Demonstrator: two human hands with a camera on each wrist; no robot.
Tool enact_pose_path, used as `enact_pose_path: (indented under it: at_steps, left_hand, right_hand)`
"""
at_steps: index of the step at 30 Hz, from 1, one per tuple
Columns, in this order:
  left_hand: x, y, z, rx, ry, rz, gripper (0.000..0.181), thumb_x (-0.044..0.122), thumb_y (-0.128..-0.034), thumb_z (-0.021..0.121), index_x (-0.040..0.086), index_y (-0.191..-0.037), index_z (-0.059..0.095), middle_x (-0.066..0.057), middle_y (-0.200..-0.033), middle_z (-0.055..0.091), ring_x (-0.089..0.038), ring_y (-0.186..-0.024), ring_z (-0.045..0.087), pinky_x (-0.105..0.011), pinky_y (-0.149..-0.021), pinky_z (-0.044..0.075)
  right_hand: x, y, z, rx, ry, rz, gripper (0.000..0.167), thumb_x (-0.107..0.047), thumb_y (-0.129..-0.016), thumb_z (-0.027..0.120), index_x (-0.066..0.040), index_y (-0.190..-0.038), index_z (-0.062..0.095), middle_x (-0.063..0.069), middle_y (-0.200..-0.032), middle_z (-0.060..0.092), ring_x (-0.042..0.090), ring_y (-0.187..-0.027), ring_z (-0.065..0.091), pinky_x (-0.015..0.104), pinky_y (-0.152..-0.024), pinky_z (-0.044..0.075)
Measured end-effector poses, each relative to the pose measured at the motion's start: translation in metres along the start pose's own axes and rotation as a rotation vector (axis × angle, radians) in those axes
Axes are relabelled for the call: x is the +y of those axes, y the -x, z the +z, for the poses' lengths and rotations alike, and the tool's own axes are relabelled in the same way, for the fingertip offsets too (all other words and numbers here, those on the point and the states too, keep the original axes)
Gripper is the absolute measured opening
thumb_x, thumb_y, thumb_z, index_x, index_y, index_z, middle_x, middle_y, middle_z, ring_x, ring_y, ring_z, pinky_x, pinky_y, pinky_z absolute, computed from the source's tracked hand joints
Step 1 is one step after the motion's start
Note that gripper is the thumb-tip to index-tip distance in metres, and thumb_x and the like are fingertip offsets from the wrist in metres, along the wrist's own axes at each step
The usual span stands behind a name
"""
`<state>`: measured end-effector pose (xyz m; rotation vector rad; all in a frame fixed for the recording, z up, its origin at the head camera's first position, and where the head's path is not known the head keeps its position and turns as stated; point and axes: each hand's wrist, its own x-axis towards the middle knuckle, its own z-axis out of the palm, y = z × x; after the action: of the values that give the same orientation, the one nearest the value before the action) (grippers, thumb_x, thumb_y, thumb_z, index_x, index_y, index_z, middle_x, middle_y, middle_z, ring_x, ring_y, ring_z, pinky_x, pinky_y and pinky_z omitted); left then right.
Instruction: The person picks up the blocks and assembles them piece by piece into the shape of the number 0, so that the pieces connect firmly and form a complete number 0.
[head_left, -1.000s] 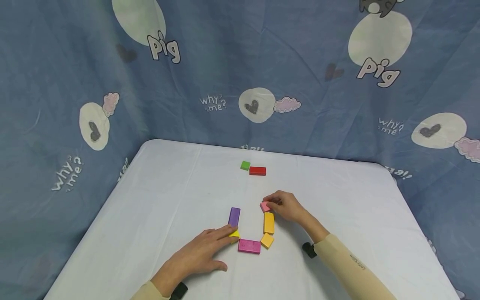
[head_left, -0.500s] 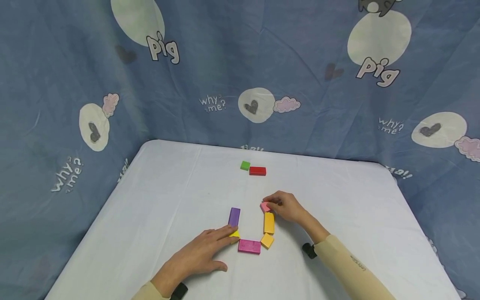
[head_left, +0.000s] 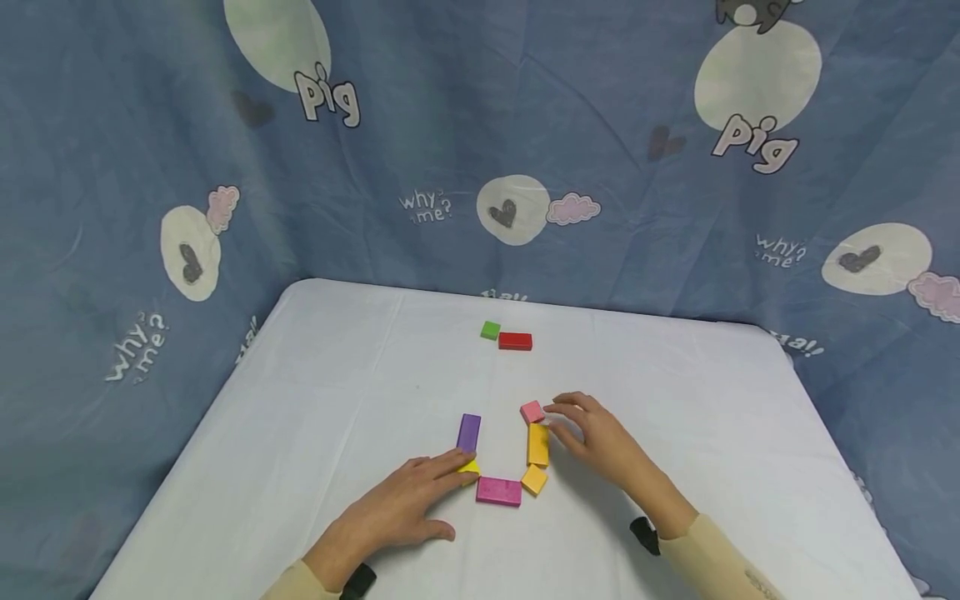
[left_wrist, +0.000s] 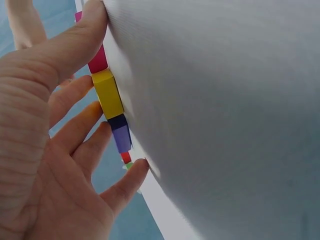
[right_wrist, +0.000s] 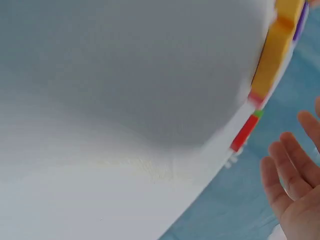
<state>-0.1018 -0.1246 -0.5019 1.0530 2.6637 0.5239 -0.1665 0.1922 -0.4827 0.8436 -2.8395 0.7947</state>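
Observation:
In the head view my left hand [head_left: 401,504] rests with extended fingertips on a yellow block [head_left: 469,468] and the near end of a purple block [head_left: 468,432]. To the right of the yellow one lies a magenta block [head_left: 498,492]. A small orange block [head_left: 534,480] sits at its right end, and a longer orange block [head_left: 537,445] runs away from it. At the far end of that lies a small pink block [head_left: 532,412]. My right hand [head_left: 600,437] is just right of the pink block, fingers loosely bent and holding nothing. The right wrist view shows its fingers [right_wrist: 290,170] spread.
Farther back on the white table [head_left: 360,358] lie a small green block [head_left: 491,331] and a red block [head_left: 515,342], nearly touching. A blue printed curtain [head_left: 420,133] hangs behind the table's far edge.
My right hand has let go of the pink block and drawn back to the right. The pink block stays at the end of the orange one. My left hand has not moved.

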Motion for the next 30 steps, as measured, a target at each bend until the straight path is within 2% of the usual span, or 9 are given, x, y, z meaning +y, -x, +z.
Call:
enact_pose_path:
  at_steps: [3, 8, 11, 15, 25, 30]
  left_hand:
    - [-0.001, 0.000, -0.001, -0.006, 0.007, -0.008, 0.075, 0.043, -0.0790, 0.080, 0.023, -0.145, 0.048, 0.002, -0.156, 0.033, -0.017, -0.141, 0.031, -0.047, -0.107, 0.034]
    - [-0.002, -0.001, 0.000, -0.009, 0.029, -0.012, 0.076, 0.043, -0.0792, 0.079, 0.024, -0.146, 0.048, 0.003, -0.157, 0.032, -0.018, -0.142, 0.030, -0.048, -0.108, 0.033]
    - [-0.002, -0.001, 0.000, -0.004, 0.029, -0.004, 0.075, 0.043, -0.0793, 0.079, 0.024, -0.145, 0.048, 0.003, -0.157, 0.032, -0.018, -0.142, 0.030, -0.048, -0.108, 0.033]
    - [-0.001, 0.000, 0.000, -0.006, 0.020, -0.003, 0.075, 0.044, -0.0793, 0.079, 0.024, -0.145, 0.048, 0.003, -0.156, 0.032, -0.018, -0.141, 0.031, -0.048, -0.108, 0.034]
    - [-0.002, 0.000, -0.001, -0.015, 0.028, 0.009, 0.070, 0.044, -0.0830, 0.076, 0.023, -0.144, 0.049, 0.001, -0.156, 0.034, -0.018, -0.141, 0.032, -0.048, -0.107, 0.034]
    - [-0.004, 0.000, -0.002, 0.017, 0.044, 0.038, 0.065, 0.043, -0.0850, 0.074, 0.022, -0.142, 0.052, 0.001, -0.155, 0.034, -0.018, -0.140, 0.033, -0.050, -0.107, 0.034]
  right_hand:
    - [-0.011, 0.015, 0.003, -0.061, 0.107, -0.070, 0.035, -0.022, -0.090, 0.072, -0.012, -0.124, 0.067, 0.008, -0.129, 0.057, 0.025, -0.116, 0.057, 0.042, -0.093, 0.050]
    - [-0.026, 0.035, 0.012, -0.158, 0.194, -0.152, 0.040, -0.031, -0.090, 0.072, -0.016, -0.126, 0.066, 0.009, -0.134, 0.055, 0.026, -0.121, 0.054, 0.044, -0.093, 0.050]
    - [-0.034, 0.044, 0.016, -0.193, 0.220, -0.172, 0.044, -0.036, -0.091, 0.070, -0.017, -0.130, 0.064, 0.009, -0.139, 0.051, 0.027, -0.127, 0.050, 0.045, -0.094, 0.049]
    - [-0.039, 0.052, 0.019, -0.233, 0.249, -0.158, 0.051, -0.044, -0.092, 0.065, -0.019, -0.136, 0.058, 0.008, -0.146, 0.044, 0.026, -0.134, 0.042, 0.047, -0.098, 0.045]
    - [-0.037, 0.056, 0.022, -0.245, 0.242, -0.149, 0.051, -0.043, -0.093, 0.063, -0.020, -0.138, 0.056, 0.008, -0.146, 0.044, 0.025, -0.133, 0.042, 0.045, -0.096, 0.047]
    - [-0.036, 0.056, 0.022, -0.230, 0.232, -0.158, 0.050, -0.042, -0.093, 0.065, -0.020, -0.137, 0.057, 0.008, -0.145, 0.045, 0.025, -0.132, 0.044, 0.045, -0.095, 0.047]
